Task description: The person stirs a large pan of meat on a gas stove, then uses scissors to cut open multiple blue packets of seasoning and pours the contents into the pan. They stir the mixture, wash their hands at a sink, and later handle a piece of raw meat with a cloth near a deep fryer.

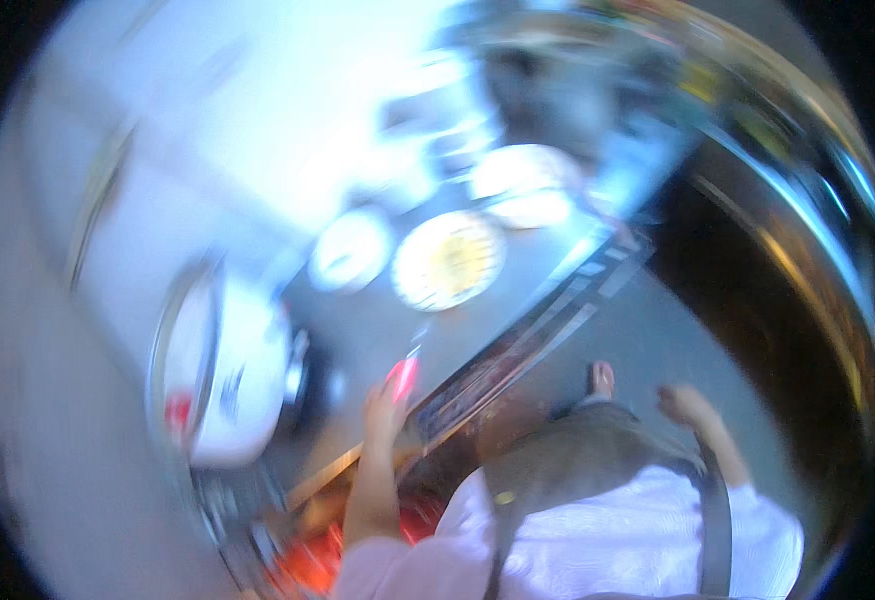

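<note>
The picture is strongly blurred. My left hand [386,401] is closed on the pink-red handle [405,379] of a utensil whose pale, narrow end points towards a white plate. That round white plate [415,274] holds yellow food [458,259] and lies on the grey counter [467,322], beyond the hand. A smaller white dish [351,250] is to its left, and a large white round container [527,184] is to its upper right. My right hand [683,405] hangs beside my dark apron, away from the counter; whether its fingers are closed is not clear.
A white rice-cooker-like appliance [246,367] stands at the left on the counter. The counter's slatted front edge [512,367] runs diagonally before me. Something bright red [310,559] is low at the left. A dark brown curved surface [737,277] is at the right.
</note>
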A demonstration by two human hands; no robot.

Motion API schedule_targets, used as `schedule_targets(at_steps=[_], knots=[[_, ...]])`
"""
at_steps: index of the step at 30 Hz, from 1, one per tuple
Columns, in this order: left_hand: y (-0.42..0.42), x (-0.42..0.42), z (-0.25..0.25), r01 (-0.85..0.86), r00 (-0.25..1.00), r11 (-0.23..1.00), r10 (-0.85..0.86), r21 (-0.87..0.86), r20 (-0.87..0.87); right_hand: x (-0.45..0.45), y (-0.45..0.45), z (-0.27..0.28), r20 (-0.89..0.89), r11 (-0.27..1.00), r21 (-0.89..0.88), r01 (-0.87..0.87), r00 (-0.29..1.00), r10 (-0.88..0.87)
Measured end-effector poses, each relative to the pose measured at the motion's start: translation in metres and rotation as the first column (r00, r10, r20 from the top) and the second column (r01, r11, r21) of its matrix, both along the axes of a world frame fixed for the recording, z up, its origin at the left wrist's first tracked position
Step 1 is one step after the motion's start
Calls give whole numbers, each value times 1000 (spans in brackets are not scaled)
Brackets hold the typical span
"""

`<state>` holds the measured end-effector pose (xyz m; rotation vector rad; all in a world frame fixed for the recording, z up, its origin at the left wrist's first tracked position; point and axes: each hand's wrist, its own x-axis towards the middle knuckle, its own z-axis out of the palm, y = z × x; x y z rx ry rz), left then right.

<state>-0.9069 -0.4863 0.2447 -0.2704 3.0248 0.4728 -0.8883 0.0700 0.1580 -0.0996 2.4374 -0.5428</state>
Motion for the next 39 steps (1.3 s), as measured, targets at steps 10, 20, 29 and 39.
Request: schedule_targets(at_steps=[10, 20, 29, 39], knots=[[168, -1, 20, -133, 910, 33, 401, 991, 109, 28, 185, -52, 334, 299, -386, 873, 434, -837], [510, -255, 73, -6, 853, 540, -436, 842, 286, -142, 426, -108, 497, -289, -589, 755, 56, -866], [710, -447, 19, 554, 790, 757, -609, 347, 68, -298, 520, -140, 582, -302, -640, 706, 190, -791], [814, -481, 7, 353, 844, 821, -486, 448, 226, -321, 496, -105, -323, 366, -85, 927, 322, -890]])
